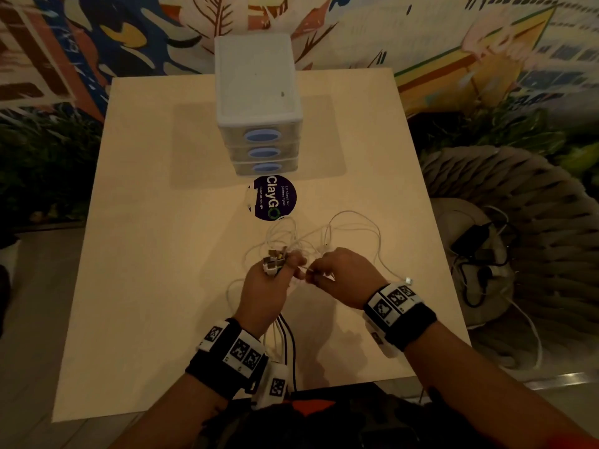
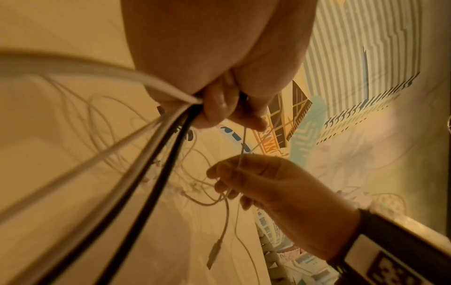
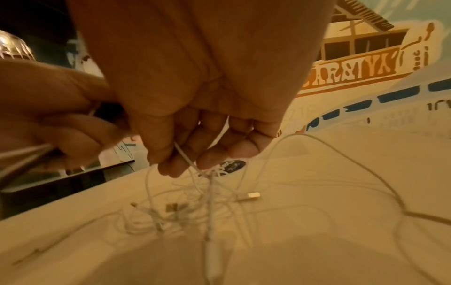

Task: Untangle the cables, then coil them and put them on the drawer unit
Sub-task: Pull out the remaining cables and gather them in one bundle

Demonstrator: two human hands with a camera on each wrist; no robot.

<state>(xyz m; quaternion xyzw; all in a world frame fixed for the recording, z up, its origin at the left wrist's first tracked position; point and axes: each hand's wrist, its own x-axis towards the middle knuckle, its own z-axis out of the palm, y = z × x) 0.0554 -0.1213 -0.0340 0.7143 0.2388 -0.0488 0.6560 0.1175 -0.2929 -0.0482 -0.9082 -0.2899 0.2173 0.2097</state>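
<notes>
Your left hand (image 1: 269, 286) grips plug ends while your right hand (image 1: 340, 273) pinches thin, limp white cables (image 1: 324, 234) at six o'clock on the desk (image 1: 162, 254); hold near connectors.

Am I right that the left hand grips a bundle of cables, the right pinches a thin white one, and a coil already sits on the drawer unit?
Not quite. The left hand grips the bundle of cables and the right hand pinches the thin white cable, but the head view shows the top of the drawer unit without any coil.
</notes>
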